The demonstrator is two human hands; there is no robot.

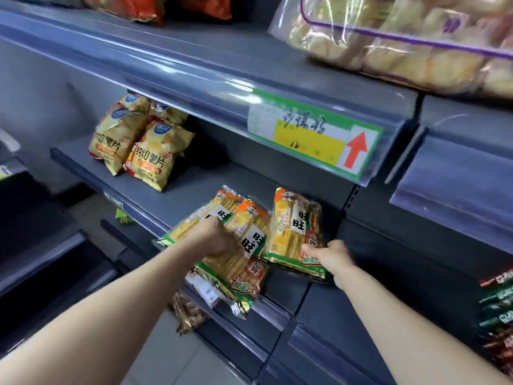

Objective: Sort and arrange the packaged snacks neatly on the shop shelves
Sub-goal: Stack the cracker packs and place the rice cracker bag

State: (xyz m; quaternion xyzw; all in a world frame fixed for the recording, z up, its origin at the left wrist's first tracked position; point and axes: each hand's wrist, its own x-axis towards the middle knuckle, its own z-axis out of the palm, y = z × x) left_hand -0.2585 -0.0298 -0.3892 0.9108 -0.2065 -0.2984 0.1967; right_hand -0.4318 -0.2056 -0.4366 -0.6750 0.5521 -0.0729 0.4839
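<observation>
"What has the left hand (215, 236) got?"

"Its fingers are curled down over a loose pile of cracker packs (251, 241) at the front of the grey shelf (172, 195). The lowest pack hangs over the shelf's front edge."

"And the right hand (329, 254)?"

"It pinches the bottom edge of a single cracker pack (294, 229), thumb on top. That pack lies just to the right of the pile."

"Anything else on that shelf?"

"Two yellow chip bags (133, 145) further left, well apart from the crackers. Above, a price label (313, 137) with a red arrow sits in the upper shelf's rail, below a clear bag of pastries (388, 37)."
</observation>
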